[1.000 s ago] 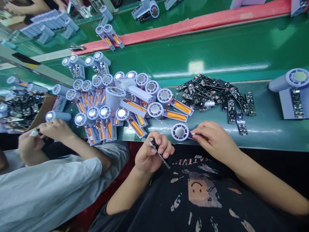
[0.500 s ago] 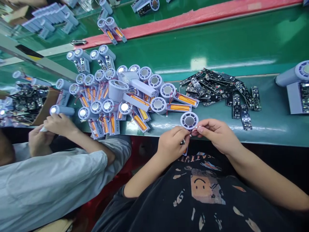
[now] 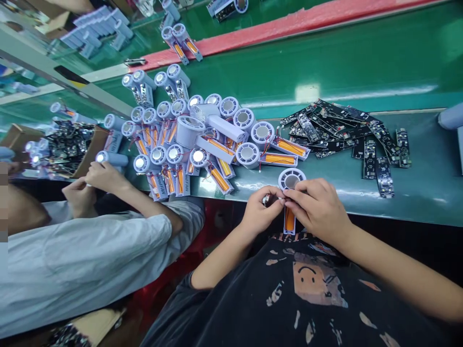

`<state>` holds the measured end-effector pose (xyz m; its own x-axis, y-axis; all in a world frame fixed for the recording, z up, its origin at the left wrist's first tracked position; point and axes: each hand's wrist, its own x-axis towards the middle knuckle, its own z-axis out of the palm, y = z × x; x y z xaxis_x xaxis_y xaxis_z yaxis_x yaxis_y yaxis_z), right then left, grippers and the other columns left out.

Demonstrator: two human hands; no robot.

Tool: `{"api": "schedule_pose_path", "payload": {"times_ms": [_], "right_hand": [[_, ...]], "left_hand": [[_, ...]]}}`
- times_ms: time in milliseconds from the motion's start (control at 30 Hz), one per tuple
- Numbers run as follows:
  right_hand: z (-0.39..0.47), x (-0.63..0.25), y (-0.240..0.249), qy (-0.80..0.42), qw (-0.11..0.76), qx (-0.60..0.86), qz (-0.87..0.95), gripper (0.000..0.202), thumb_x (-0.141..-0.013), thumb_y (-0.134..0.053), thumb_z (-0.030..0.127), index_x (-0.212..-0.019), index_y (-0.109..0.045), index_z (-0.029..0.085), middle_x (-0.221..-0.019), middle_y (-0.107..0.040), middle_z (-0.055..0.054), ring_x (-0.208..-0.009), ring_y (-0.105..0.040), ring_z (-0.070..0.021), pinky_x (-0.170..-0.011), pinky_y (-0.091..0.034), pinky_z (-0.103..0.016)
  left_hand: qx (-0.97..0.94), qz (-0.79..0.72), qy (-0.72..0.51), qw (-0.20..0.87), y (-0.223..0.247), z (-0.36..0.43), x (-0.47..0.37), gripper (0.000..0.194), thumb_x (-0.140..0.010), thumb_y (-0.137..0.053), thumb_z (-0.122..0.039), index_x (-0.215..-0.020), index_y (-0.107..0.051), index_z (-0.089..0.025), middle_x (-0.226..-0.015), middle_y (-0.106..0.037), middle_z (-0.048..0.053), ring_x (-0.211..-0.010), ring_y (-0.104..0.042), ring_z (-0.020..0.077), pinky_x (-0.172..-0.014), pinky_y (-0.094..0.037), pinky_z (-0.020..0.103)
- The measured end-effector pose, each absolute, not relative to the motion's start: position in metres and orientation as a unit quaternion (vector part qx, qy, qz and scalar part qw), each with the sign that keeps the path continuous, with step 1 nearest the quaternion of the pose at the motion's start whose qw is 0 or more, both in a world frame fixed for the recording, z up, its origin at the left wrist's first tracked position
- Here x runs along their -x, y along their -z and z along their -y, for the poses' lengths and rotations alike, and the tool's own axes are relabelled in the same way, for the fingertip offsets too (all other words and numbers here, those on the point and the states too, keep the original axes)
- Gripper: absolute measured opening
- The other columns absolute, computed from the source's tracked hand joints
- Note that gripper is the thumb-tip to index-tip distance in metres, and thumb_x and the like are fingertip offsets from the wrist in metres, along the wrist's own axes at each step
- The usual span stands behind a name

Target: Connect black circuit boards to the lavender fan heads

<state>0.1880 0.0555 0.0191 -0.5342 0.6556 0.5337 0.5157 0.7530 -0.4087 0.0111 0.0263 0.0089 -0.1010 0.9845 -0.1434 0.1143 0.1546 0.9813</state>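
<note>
A lilac handheld fan (image 3: 291, 177) with a round slotted head stands upright at the bench's front edge, its opened handle showing an orange battery (image 3: 290, 220). My left hand (image 3: 263, 212) is closed beside the fan's neck, pinching what looks like a small circuit board (image 3: 265, 199), mostly hidden by the fingers. My right hand (image 3: 320, 207) crosses in front of the fan head. Its thumb and fingers are pinched together at the neck, meeting my left fingertips around the fan's thin wires, which are largely covered.
Many opened lilac fans (image 3: 248, 153) lie left of centre on the green bench (image 3: 427, 193). Black circuit boards (image 3: 336, 126) are piled to the right. At left, a co-worker's hands (image 3: 104, 178) work near a carton (image 3: 88, 152) of parts. A red strip (image 3: 260, 36) runs behind.
My right hand has moved in over the fan's neck to meet my left fingertips. The handle's orange battery now shows more fully between my hands. The view has shifted slightly left.
</note>
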Motion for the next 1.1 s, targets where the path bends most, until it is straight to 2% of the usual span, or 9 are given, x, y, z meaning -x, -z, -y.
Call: {"api": "schedule_pose_path", "payload": {"times_ms": [133, 333, 533, 633, 733, 900, 1000, 1100], "right_hand": [[-0.06, -0.181, -0.003, -0.154, 0.387, 0.345, 0.841, 0.013, -0.096, -0.062, 0.021, -0.102, -0.073, 0.02, -0.09, -0.065, -0.006, -0.085, -0.053, -0.0214, -0.075, -0.042, -0.038], [-0.059, -0.182, 0.002, -0.17, 0.406, 0.35, 0.827, 0.012, -0.096, -0.062, 0.02, -0.098, -0.074, 0.022, -0.088, -0.061, -0.004, -0.084, -0.052, -0.0203, -0.077, -0.039, -0.037], [-0.059, -0.181, 0.001, -0.158, 0.403, 0.359, 0.827, 0.012, -0.096, -0.062, 0.022, -0.094, -0.075, 0.022, -0.089, -0.06, -0.004, -0.085, -0.052, -0.0204, -0.076, -0.039, -0.037], [-0.057, -0.179, 0.0, -0.121, 0.399, 0.358, 0.835, 0.014, -0.096, -0.063, 0.022, -0.089, -0.075, 0.023, -0.087, -0.06, -0.004, -0.085, -0.052, -0.0203, -0.077, -0.038, -0.037], [-0.057, -0.179, 0.0, -0.116, 0.397, 0.363, 0.835, 0.016, -0.096, -0.062, 0.023, -0.088, -0.076, 0.024, -0.086, -0.061, -0.003, -0.085, -0.052, -0.0198, -0.078, -0.039, -0.037], [-0.058, -0.181, 0.002, -0.208, 0.389, 0.374, 0.816, 0.013, -0.094, -0.064, 0.026, -0.092, -0.077, 0.028, -0.09, -0.06, -0.003, -0.088, -0.054, -0.0203, -0.081, -0.039, -0.039], [-0.059, -0.18, 0.001, -0.262, 0.396, 0.384, 0.792, 0.013, -0.093, -0.065, 0.025, -0.088, -0.077, 0.027, -0.088, -0.057, -0.003, -0.087, -0.053, -0.0201, -0.082, -0.04, -0.039], [-0.058, -0.178, 0.0, -0.286, 0.405, 0.396, 0.773, 0.015, -0.09, -0.065, 0.022, -0.08, -0.075, 0.026, -0.087, -0.054, -0.002, -0.086, -0.052, -0.0202, -0.08, -0.04, -0.04]], "left_hand": [[-0.446, -0.592, -0.448, 0.5, -0.007, -0.023, -0.006, 0.022, -0.073, -0.078, -0.035, -0.076, -0.067, -0.017, -0.072, -0.065, 0.0, -0.062, -0.052, 0.0108, -0.06, -0.044, 0.023], [-0.487, -0.591, -0.43, 0.479, -0.011, -0.019, -0.001, 0.02, -0.076, -0.076, -0.035, -0.082, -0.07, -0.017, -0.078, -0.072, 0.003, -0.062, -0.058, 0.0117, -0.06, -0.048, 0.024], [-0.604, -0.574, -0.417, 0.363, -0.019, -0.015, 0.001, 0.006, -0.082, -0.068, -0.024, -0.082, -0.066, -0.018, -0.078, -0.072, 0.002, -0.062, -0.061, 0.0115, -0.061, -0.049, 0.023], [-0.667, -0.564, -0.39, 0.292, -0.023, -0.016, 0.0, 0.004, -0.083, -0.066, -0.02, -0.079, -0.065, -0.019, -0.075, -0.071, 0.0, -0.066, -0.063, 0.0125, -0.067, -0.052, 0.025], [-0.681, -0.564, -0.383, 0.267, -0.023, -0.018, -0.001, 0.006, -0.084, -0.063, -0.016, -0.079, -0.065, -0.019, -0.075, -0.072, 0.0, -0.068, -0.065, 0.0127, -0.069, -0.053, 0.025], [-0.643, -0.586, -0.387, 0.307, -0.02, -0.019, -0.001, 0.006, -0.083, -0.063, -0.018, -0.078, -0.066, -0.019, -0.077, -0.073, 0.001, -0.068, -0.066, 0.0139, -0.071, -0.054, 0.027], [-0.6, -0.595, -0.394, 0.361, -0.019, -0.019, -0.003, 0.003, -0.083, -0.064, -0.022, -0.082, -0.062, -0.02, -0.077, -0.069, 0.001, -0.07, -0.062, 0.0135, -0.069, -0.052, 0.026], [-0.493, -0.544, -0.469, 0.491, -0.018, -0.016, -0.004, 0.023, -0.081, -0.066, -0.036, -0.09, -0.049, -0.024, -0.079, -0.06, -0.003, -0.056, -0.049, 0.0082, -0.055, -0.045, 0.022]]}}
